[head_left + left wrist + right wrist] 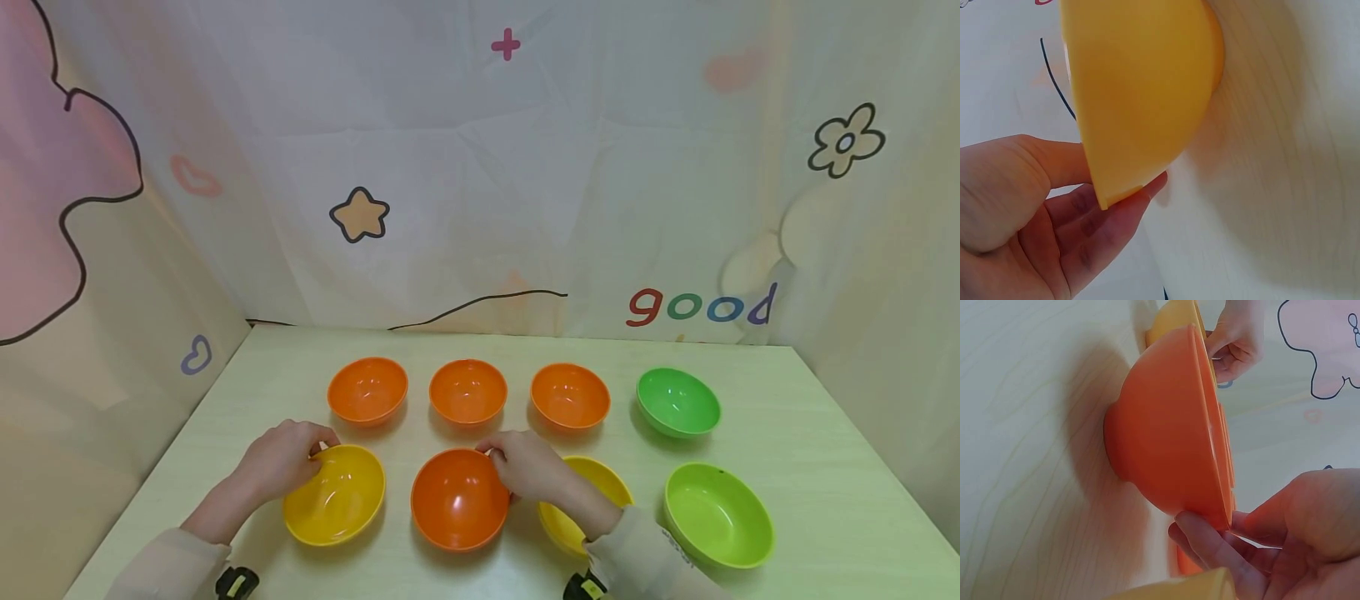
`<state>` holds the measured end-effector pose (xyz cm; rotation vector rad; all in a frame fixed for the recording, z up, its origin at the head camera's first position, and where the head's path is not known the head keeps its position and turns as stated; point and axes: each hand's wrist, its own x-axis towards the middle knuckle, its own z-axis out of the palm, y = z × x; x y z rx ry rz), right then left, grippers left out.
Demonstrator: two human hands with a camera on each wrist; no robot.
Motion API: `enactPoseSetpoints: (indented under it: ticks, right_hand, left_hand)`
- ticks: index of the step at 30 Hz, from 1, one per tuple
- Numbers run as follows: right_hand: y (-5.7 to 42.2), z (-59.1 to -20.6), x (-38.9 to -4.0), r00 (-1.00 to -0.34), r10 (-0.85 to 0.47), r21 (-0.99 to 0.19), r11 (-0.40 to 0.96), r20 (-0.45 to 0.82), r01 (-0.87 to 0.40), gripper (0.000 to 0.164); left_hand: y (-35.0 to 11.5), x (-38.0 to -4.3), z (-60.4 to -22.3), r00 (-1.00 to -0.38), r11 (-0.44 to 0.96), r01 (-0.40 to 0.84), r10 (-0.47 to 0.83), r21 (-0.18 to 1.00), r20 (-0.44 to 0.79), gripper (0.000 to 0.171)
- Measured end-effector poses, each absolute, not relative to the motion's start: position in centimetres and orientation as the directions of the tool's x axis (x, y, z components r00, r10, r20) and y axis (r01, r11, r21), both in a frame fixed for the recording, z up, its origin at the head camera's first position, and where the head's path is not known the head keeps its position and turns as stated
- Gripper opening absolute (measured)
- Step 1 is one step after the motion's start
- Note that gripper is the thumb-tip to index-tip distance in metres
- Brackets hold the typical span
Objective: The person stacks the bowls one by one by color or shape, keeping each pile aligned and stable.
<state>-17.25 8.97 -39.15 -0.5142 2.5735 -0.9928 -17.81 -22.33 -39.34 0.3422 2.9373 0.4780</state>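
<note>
In the head view my left hand (281,462) pinches the upper left rim of a yellow bowl (333,500) at the front left. The left wrist view shows the thumb at the rim of that yellow bowl (1135,94) and fingers under its outer wall. My right hand (528,467) pinches the right rim of a dark orange bowl (459,504) in the front middle. Seen from the right wrist, the orange bowl (1160,425) has fingertips on its outside and the thumb at its rim. Under the right forearm, a second yellow bowl (600,483) is partly hidden.
Along the back stand three orange bowls (367,392) and a green bowl (677,404). A lime green bowl (717,517) is at the front right. A printed curtain (480,167) rises behind the pale table (840,500).
</note>
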Motion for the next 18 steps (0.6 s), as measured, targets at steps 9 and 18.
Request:
enactPoseSetpoints:
  ticks: [9, 18]
  right_hand:
    - [8.97, -39.27, -17.15, -0.883, -0.437, -0.695, 0.69, -0.174, -0.204, 0.025]
    - [9.08, -39.42, -17.18, -0.883, -0.432, -0.693, 0.693, -0.182, -0.197, 0.025]
  left_hand:
    - [-22.13, -17.57, -38.95, -0.962, 0.928, 0.218, 0.256, 0.304, -0.094, 0.022]
    - [-21.95, -17.68, -38.83, -0.959, 0.929, 0.233, 0.269, 0.289, -0.089, 0.022]
